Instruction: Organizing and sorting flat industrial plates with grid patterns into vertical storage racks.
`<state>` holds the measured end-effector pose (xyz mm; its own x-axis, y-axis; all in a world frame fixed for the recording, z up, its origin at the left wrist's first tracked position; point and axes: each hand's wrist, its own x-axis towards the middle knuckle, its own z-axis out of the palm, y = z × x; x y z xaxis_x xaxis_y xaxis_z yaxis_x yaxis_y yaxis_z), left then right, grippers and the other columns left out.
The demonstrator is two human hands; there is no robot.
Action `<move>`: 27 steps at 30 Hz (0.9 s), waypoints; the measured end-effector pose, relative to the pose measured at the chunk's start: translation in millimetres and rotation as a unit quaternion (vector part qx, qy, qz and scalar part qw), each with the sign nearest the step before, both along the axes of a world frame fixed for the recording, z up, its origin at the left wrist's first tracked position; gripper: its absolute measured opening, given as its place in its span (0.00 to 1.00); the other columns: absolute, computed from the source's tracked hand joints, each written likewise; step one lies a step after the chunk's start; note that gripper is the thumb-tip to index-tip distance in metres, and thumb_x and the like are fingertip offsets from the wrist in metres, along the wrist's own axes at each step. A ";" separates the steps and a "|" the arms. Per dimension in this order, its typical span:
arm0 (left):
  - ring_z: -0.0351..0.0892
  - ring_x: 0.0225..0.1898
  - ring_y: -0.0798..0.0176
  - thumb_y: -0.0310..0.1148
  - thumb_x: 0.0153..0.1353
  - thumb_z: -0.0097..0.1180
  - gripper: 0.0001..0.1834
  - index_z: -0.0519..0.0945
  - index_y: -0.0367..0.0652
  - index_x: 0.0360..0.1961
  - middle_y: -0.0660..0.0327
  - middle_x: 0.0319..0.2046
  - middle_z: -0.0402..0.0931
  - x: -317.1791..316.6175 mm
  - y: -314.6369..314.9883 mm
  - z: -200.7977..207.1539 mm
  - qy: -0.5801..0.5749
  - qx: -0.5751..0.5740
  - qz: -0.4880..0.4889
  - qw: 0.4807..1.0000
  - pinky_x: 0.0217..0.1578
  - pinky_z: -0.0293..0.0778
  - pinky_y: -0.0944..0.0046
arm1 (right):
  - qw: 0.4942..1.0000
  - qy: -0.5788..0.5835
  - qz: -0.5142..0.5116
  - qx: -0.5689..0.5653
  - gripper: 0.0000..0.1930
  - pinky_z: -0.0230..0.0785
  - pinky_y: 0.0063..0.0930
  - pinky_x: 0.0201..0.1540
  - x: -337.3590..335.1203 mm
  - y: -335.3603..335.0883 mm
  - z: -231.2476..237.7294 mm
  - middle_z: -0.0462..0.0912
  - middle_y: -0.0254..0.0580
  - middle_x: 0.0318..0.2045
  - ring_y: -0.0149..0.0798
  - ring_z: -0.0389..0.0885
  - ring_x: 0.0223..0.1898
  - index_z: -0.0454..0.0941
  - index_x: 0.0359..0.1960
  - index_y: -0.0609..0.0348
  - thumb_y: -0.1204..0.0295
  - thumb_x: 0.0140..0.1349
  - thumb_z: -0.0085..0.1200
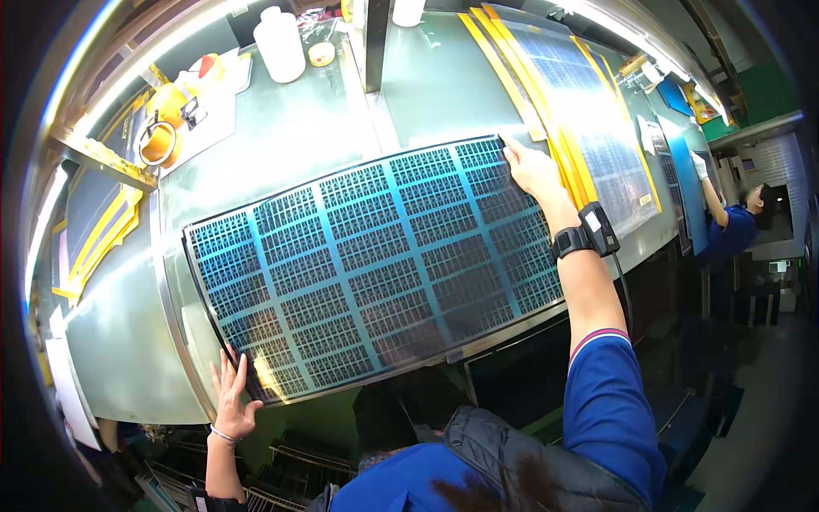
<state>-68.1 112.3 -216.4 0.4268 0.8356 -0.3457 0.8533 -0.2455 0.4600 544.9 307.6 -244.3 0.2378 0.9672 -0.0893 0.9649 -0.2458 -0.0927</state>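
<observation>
A large rectangular panel (375, 264) with a blue grid and dark fine patterning lies at a slant on the glossy worktable (409, 94). At its far right corner my right hand (533, 173) pinches the edge between thumb and fingers. My left hand (231, 399) is at the near left corner, fingers stretched out and touching the panel's edge, thumb apart. The panel's near side reaches the table's front edge. Yellow light reflects off its lower left part.
Yellow-edged transparent sheets (589, 111) lie stacked to the right; more yellow-edged sheets (102, 230) are at left. At the back stand a white bottle (280, 47), a roll of tape (158, 143) and a dark post (375, 43). A co-worker (738, 222) stands far right beside a blue panel.
</observation>
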 end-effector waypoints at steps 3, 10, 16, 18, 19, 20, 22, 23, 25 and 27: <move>0.32 0.69 0.45 0.23 0.32 0.61 0.53 0.53 0.39 0.65 0.44 0.67 0.40 -0.9 -0.2 0.6 0.003 -0.002 0.002 1.000 0.65 0.28 0.44 | 1.000 0.003 0.003 -0.011 0.20 0.68 0.46 0.45 -3.8 1.0 2.5 0.79 0.57 0.37 0.56 0.78 0.41 0.60 0.60 0.28 0.54 0.66 0.35; 0.32 0.69 0.43 0.23 0.33 0.60 0.52 0.52 0.38 0.65 0.42 0.66 0.40 -4.7 2.1 -0.8 0.007 -0.003 -0.003 1.000 0.65 0.28 0.45 | 0.997 -0.048 -0.004 -0.052 0.19 0.68 0.44 0.45 -20.6 1.7 21.1 0.78 0.60 0.35 0.55 0.77 0.41 0.67 0.56 0.33 0.58 0.64 0.37; 0.45 0.68 0.47 0.29 0.42 0.59 0.45 0.54 0.37 0.64 0.48 0.65 0.49 -12.4 -20.9 8.3 0.122 0.089 -0.049 0.987 0.65 0.32 0.43 | 0.943 -0.210 0.207 0.153 0.17 0.60 0.44 0.51 -21.2 22.5 -23.5 0.74 0.51 0.40 0.52 0.68 0.48 0.75 0.41 0.62 0.71 0.49 0.47; 0.48 0.67 0.51 0.30 0.45 0.59 0.43 0.55 0.37 0.64 0.51 0.65 0.51 -5.8 -28.8 3.2 0.179 0.101 -0.037 0.978 0.65 0.33 0.44 | 0.937 -0.172 0.258 0.162 0.14 0.61 0.43 0.46 -9.8 16.8 -28.5 0.72 0.52 0.36 0.51 0.68 0.43 0.71 0.37 0.65 0.72 0.47 0.47; 0.51 0.66 0.53 0.32 0.48 0.57 0.38 0.59 0.36 0.62 0.52 0.64 0.55 9.4 -24.2 9.2 0.191 0.081 -0.010 0.978 0.65 0.35 0.44 | 0.939 -0.138 0.236 0.210 0.16 0.60 0.43 0.49 -12.3 11.8 -24.1 0.72 0.49 0.39 0.51 0.67 0.45 0.71 0.39 0.66 0.71 0.48 0.48; 0.50 0.67 0.54 0.32 0.49 0.56 0.37 0.60 0.34 0.60 0.50 0.63 0.55 22.0 -23.3 12.4 0.204 0.086 -0.003 0.975 0.65 0.34 0.44 | 0.935 -0.181 0.221 0.210 0.19 0.58 0.41 0.53 -7.2 8.9 -32.2 0.70 0.49 0.42 0.50 0.66 0.48 0.71 0.42 0.67 0.69 0.49 0.49; 0.49 0.66 0.52 0.34 0.51 0.56 0.34 0.60 0.28 0.58 0.46 0.62 0.56 61.0 -15.2 9.2 0.192 0.116 0.052 0.973 0.65 0.34 0.44 | 0.957 -0.121 0.157 0.212 0.21 0.55 0.38 0.58 -6.6 1.2 -32.7 0.69 0.48 0.47 0.48 0.65 0.52 0.70 0.49 0.65 0.72 0.51 0.47; 0.51 0.65 0.49 0.34 0.54 0.53 0.32 0.60 0.28 0.58 0.46 0.62 0.56 76.0 -0.4 5.5 0.142 0.144 0.061 0.977 0.65 0.37 0.45 | 0.960 -0.082 0.110 0.245 0.22 0.55 0.37 0.59 -3.8 -2.0 -42.1 0.69 0.46 0.50 0.48 0.64 0.54 0.70 0.53 0.61 0.74 0.52 0.45; 0.52 0.64 0.47 0.34 0.59 0.49 0.30 0.59 0.30 0.60 0.46 0.62 0.55 84.4 52.4 -13.4 0.056 0.230 0.072 0.969 0.63 0.47 0.50 | 0.966 -0.033 0.080 0.242 0.22 0.57 0.37 0.59 -6.6 -4.9 -44.1 0.68 0.44 0.51 0.47 0.64 0.54 0.70 0.55 0.56 0.73 0.56 0.44; 0.56 0.62 0.45 0.36 0.61 0.46 0.28 0.60 0.31 0.59 0.44 0.60 0.57 66.7 111.2 -37.7 0.078 0.326 0.121 0.934 0.62 0.51 0.50 | 0.969 -0.008 0.082 0.233 0.22 0.57 0.37 0.58 -21.2 -5.6 -35.7 0.68 0.44 0.51 0.47 0.64 0.54 0.70 0.55 0.56 0.71 0.58 0.43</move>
